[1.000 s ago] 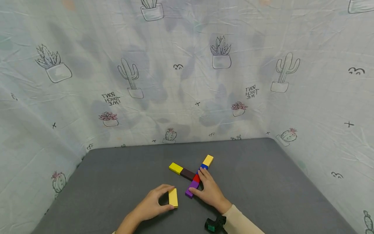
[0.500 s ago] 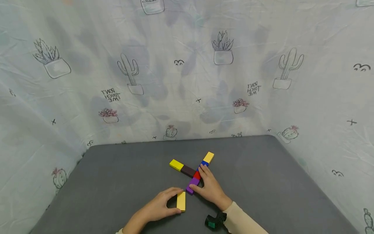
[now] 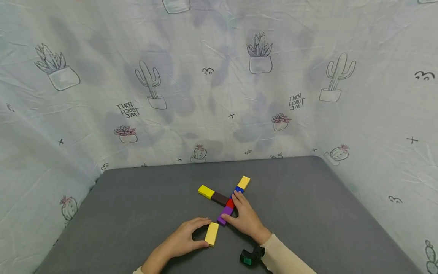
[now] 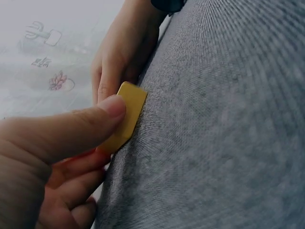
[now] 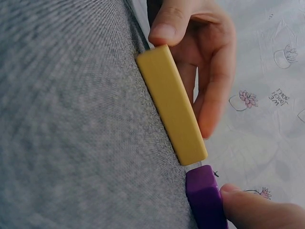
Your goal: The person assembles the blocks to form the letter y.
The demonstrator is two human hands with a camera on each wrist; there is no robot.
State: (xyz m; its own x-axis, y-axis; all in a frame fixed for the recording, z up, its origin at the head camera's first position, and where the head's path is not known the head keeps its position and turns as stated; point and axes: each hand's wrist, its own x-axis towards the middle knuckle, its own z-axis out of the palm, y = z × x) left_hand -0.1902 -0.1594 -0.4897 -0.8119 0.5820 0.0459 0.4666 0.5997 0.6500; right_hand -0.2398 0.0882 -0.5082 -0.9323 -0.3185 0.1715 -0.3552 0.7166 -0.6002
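Note:
My left hand (image 3: 184,238) pinches a pale yellow block (image 3: 212,234) at its two ends, thumb at the near end and fingers at the far end. In the right wrist view this block (image 5: 171,105) lies along the cloth, a narrow gap from the end of the purple block (image 5: 205,195). My right hand (image 3: 246,220) rests on a slanting row of blocks, thumb against the purple block and fingertips by the blue block (image 3: 238,189). Between them shows a red block (image 3: 230,204); another pale yellow block (image 3: 244,182) ends the row. Fingers partly hide the blue and red blocks.
A dark brown block (image 3: 219,198) and a bright yellow block (image 3: 206,191) branch leftward from the row. All lie on a grey cloth-covered table (image 3: 143,201). A cactus-print curtain (image 3: 219,95) encloses the back and sides. A black device (image 3: 251,257) sits at my right wrist.
My left hand has brought the pale yellow block rightward, closer to the purple end, and turned it to a slant. My right hand stays on the row. The head view has shifted slightly.

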